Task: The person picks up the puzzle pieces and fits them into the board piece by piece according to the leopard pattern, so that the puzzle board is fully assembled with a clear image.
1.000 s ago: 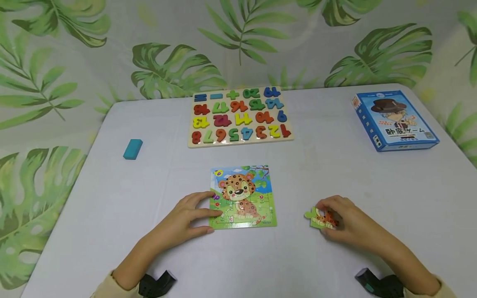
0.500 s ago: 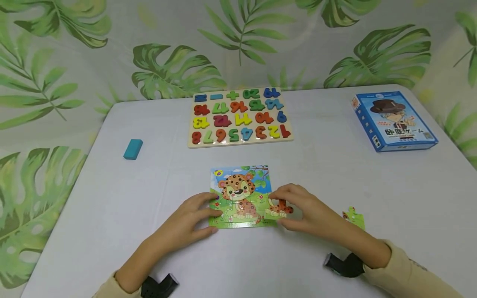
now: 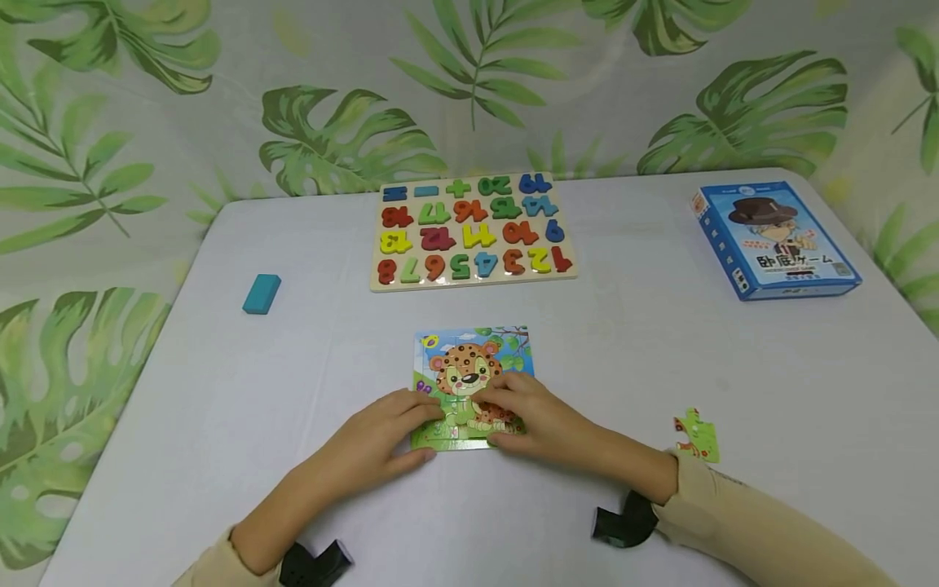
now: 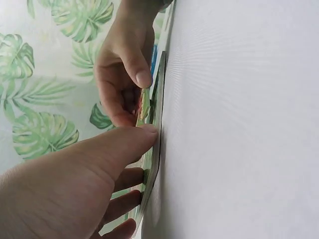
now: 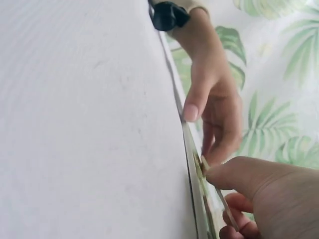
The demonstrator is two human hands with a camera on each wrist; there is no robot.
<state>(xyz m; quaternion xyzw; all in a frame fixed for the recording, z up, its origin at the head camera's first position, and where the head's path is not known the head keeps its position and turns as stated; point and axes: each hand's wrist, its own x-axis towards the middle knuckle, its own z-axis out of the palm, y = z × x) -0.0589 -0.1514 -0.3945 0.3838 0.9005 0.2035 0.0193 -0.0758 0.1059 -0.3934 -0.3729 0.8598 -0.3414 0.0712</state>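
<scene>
A square jigsaw puzzle (image 3: 469,444) with a cartoon leopard lies on the white table. My right hand (image 3: 543,416) pinches a puzzle piece (image 3: 490,425) between thumb and fingers, low over the picture's lower middle. In the right wrist view that piece (image 5: 227,211) is tilted just above the board. My left hand (image 3: 385,428) rests at the puzzle's left side, fingertips on the picture and thumb by the near edge. The left wrist view has the left thumb (image 4: 129,142) close to the piece. Part of the picture is hidden under the right hand.
Another puzzle piece (image 3: 700,436), green with red spots, lies to the right. A wooden number board (image 3: 473,281) sits behind the puzzle. A teal block (image 3: 262,294) is at left, and a blue game box (image 3: 785,240) stands at the back right.
My right hand has carried the leopard piece leftward from the table's right side onto the puzzle, leaving the other piece visible behind. The left hand has stayed at the puzzle, its fingers shifting slightly.
</scene>
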